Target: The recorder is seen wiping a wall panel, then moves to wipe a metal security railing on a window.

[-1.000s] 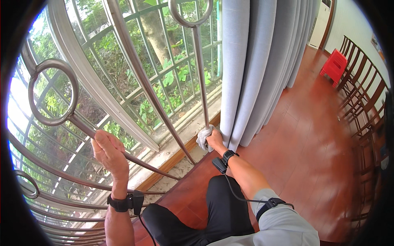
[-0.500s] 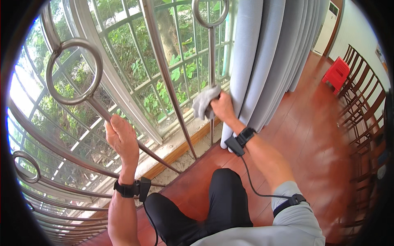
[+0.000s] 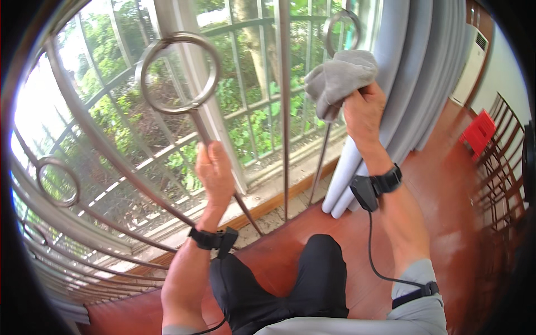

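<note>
My left hand is closed round a metal bar of the window railing, a little below its metal ring. At the right, my right hand grips a bunched grey cloth. The cloth is wrapped against another upright bar, just under that bar's ring. Part of this bar is hidden by the cloth. Between my hands stands a plain upright bar, touched by neither hand.
Long grey-blue curtains hang right beside my right hand. Behind the railing are a window frame, a sill and outer bars with greenery. Farther right, a red plastic stool and dark wooden chairs stand on the red-brown floor.
My right hand has slid the grey cloth up the bar, from its lower part to just beneath the ring. My left hand keeps its hold. The whole view has shifted.
</note>
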The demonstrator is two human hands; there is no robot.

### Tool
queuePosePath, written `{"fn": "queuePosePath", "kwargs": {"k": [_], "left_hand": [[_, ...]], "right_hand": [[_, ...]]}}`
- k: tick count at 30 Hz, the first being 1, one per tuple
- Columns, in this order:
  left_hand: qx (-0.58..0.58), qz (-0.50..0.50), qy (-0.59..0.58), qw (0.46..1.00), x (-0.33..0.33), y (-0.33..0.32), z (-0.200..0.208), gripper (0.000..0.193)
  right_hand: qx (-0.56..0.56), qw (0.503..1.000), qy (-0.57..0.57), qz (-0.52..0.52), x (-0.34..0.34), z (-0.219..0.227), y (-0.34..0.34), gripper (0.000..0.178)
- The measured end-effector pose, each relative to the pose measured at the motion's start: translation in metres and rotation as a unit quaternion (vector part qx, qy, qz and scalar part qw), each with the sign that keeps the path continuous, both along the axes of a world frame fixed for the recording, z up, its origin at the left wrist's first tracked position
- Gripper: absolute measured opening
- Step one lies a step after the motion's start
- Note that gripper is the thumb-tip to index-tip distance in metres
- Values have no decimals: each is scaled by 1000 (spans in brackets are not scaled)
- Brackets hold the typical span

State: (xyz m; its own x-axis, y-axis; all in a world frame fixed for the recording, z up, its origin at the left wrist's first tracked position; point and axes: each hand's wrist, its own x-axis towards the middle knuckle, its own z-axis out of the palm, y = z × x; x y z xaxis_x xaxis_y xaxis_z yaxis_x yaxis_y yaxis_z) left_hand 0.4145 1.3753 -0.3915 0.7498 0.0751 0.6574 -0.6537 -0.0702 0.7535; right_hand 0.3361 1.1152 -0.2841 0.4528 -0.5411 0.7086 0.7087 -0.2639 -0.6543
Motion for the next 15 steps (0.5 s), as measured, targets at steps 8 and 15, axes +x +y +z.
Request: {"fn": "queuePosePath", "kwargs": {"k": [8,15], "left_hand": [[-20,-124,71,989,-15,3,8,30],[-2,-111,71,991,-8,1,3,35]], "right_hand": [[-95,990,-65,81,7,90,106,13],[-182,978,-83,52,41,160,169,21]]}}
